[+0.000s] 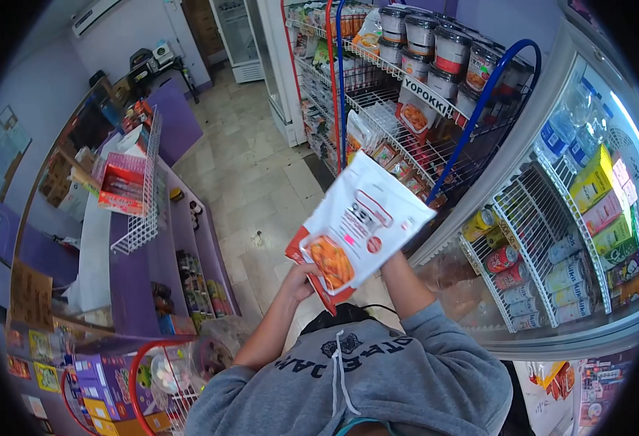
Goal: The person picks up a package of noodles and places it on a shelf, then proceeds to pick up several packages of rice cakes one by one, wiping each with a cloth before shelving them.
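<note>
A large white and red food packet point(359, 221) is held up before my chest, tilted, its front towards me. It carries a picture of rice cakes in orange sauce and a small pink sticker. My left hand point(303, 282) grips its lower left edge, thumb on the front. Behind the packet's right side my right forearm point(407, 287) disappears, so the right hand's fingers are hidden. Beyond the packet stands a wire rack point(407, 134) with similar packets and stacked cups point(450, 54), labelled YOPOKKI.
At right, a lit drinks fridge point(530, 240) holds cans, cartons and bottles. A purple and white counter point(127, 269) with a red box point(123, 185) runs along the left. Tiled floor point(243, 189) lies between. A red-framed basket stand point(141, 370) is close at lower left.
</note>
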### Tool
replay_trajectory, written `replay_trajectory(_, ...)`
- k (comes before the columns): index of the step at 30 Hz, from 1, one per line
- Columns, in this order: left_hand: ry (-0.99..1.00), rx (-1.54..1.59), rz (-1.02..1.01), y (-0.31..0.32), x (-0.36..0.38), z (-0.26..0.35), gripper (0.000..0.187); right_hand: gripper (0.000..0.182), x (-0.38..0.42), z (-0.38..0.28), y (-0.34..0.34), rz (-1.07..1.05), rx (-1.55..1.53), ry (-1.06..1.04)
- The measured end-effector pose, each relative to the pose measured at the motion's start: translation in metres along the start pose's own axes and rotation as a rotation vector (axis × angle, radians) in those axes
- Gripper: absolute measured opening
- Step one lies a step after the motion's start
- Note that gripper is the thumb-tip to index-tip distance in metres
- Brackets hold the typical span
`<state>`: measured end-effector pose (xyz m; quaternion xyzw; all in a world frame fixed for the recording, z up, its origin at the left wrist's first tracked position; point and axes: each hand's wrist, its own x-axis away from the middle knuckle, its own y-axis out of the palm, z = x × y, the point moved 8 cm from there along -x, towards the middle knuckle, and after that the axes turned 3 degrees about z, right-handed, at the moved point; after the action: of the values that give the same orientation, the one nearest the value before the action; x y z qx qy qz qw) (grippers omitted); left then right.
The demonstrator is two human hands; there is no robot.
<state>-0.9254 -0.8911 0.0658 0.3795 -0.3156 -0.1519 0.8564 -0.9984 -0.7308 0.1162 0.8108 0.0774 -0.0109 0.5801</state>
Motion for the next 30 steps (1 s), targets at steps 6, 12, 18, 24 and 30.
replay_trajectory(6,-0.211,0.089,0.028,-0.006,-0.072,0.000,0.058,0.054,-0.036,-0.013,-0.028,0.077,0.023,0.013)
replay_trajectory(12,-0.030,0.033,0.055,0.006,-0.149,0.065,0.054,0.052,-0.071,-0.036,-0.055,0.159,0.018,0.027)
replay_trajectory(18,0.205,0.027,0.112,0.036,-0.219,0.105,0.056,0.049,-0.097,-0.094,-0.081,0.478,0.018,-0.157)
replay_trajectory(24,0.248,0.025,0.060,0.063,-0.270,0.097,0.056,0.035,-0.120,-0.136,-0.111,0.666,0.370,-0.471)
replay_trajectory(30,0.088,-0.290,-0.271,0.117,-0.339,0.160,0.050,0.031,-0.153,-0.221,-0.123,0.769,0.419,-0.730)
